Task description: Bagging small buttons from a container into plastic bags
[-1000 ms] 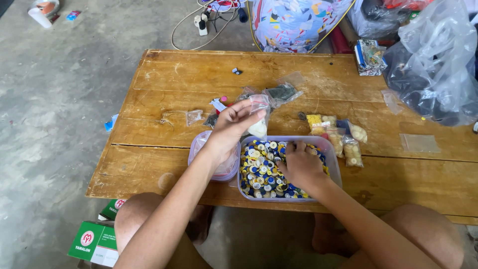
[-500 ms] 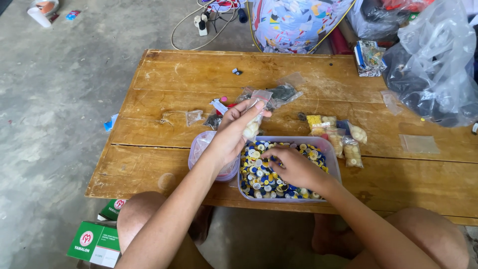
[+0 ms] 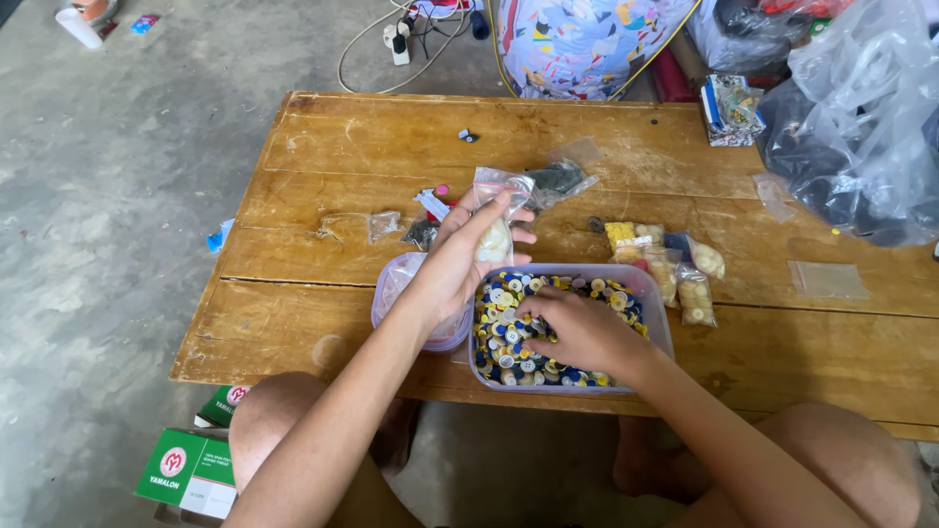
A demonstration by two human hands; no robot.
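- A wooden table [image 3: 391, 137] of worn planks filled most of the view, standing on a grey concrete floor [image 3: 117, 196].
- Large clear plastic bags [image 3: 861, 127] bulged at the table's far right corner, and a patterned bag [image 3: 577, 39] sat beyond the far edge.
- A clear rectangular tub [image 3: 657, 303] rested near the table's front edge, filled with yellow, blue and white buttons [image 3: 504, 337].
- A round clear lid [image 3: 396, 288] lay just left of the tub, partly under the left wrist.
- The left hand [image 3: 455, 264] was raised over the tub's far left corner, fingers clamped on a small clear bag [image 3: 496, 230] holding pale buttons.
- The right hand [image 3: 577, 328] lay inside the tub on the buttons, fingers curled together; whether they pinched one could not be told.
- Small filled packets [image 3: 685, 279] lay just right of the tub.
- A green and white box [image 3: 191, 469] stood on the floor beside the left knee.
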